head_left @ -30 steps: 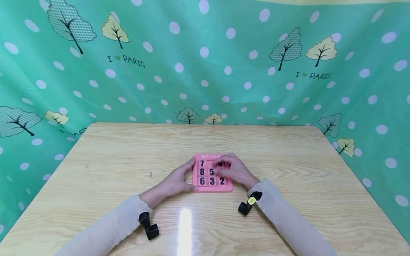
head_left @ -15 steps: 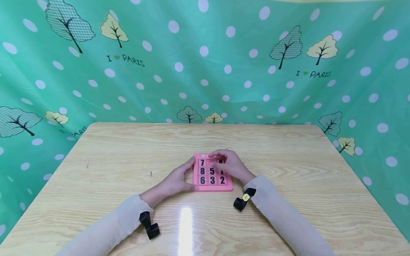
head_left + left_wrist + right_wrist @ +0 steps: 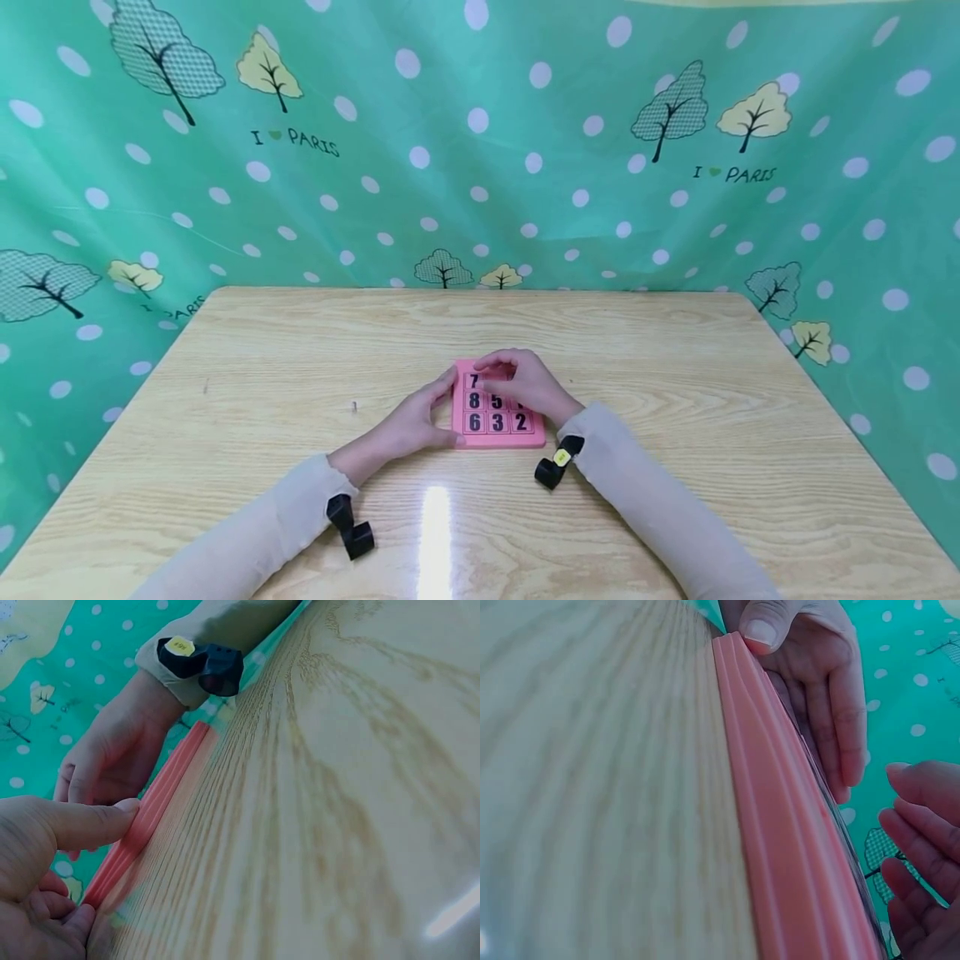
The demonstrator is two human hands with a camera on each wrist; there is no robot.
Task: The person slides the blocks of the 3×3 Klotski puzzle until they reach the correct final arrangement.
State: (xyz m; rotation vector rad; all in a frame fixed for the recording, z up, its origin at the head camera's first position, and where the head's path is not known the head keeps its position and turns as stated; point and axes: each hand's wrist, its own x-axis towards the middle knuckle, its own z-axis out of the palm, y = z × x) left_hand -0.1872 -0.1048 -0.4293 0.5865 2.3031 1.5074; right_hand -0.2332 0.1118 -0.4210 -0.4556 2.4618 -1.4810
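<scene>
A pink number sliding puzzle [image 3: 498, 443] lies flat on the table, with a 7 tile [image 3: 473, 381] at its upper left and black digits in the rows below. My left hand [image 3: 408, 427] grips the puzzle's left side, thumb at the near corner and fingers farther up the edge. Over the top row hovers or rests my right hand [image 3: 528, 387], its thumb and fingers bent and apart near the 7. It hides the top row's middle and right. In the right wrist view, that hand's fingertips [image 3: 900, 776] stand beside the puzzle's pink edge [image 3: 780, 817]; contact with a tile cannot be told.
The wood-grain table [image 3: 315, 333] extends around the puzzle, with a bright light reflection near its front. A green dotted cloth [image 3: 480, 167] hangs behind and at both sides. Each wrist wears a black camera; the left one [image 3: 351, 529] sits above the table.
My right hand has moved left along the puzzle's top row, from over the 4 and 5 to beside the 7, and now covers the 4. The left hand has kept its place.
</scene>
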